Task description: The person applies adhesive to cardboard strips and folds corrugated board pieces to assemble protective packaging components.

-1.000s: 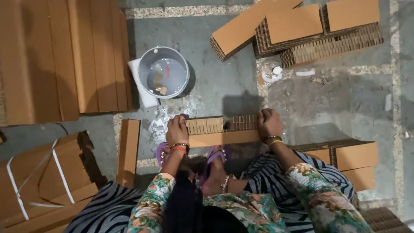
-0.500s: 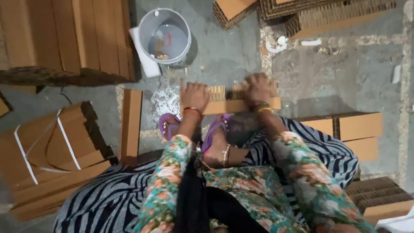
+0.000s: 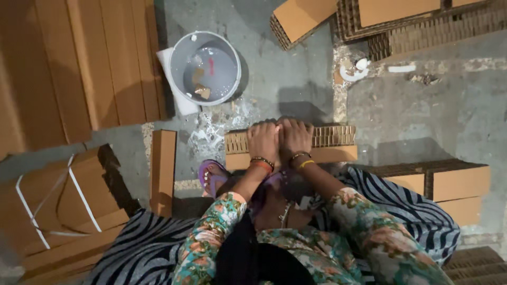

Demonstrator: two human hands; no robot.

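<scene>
I am looking straight down at both hands pressed side by side on a cardboard strip that lies flat on the concrete floor, just beyond the feet. My left hand and right hand touch each other at the middle of the strip, palms down. The fingers of both are spread flat on top of the cardboard, neither curled into a fist nor closed around it, so nothing is gripped; they only bear down. I judge the flat press is there to hold the layers tight together, since the strip shows a ribbed honeycomb edge on its far side and a smooth brown face on its near side. The strip runs out left and right past both hands, and the fingertips reach to its far ribbed edge.

A purple sandal sits near the strip's left end. On the far left stands a grey bucket holding liquid, set within reach, with white splashes on the floor between it and the strip. A narrow cardboard piece lies to the left, more cardboard blocks to the right, and a bundle tied with white strap at the near left.
</scene>
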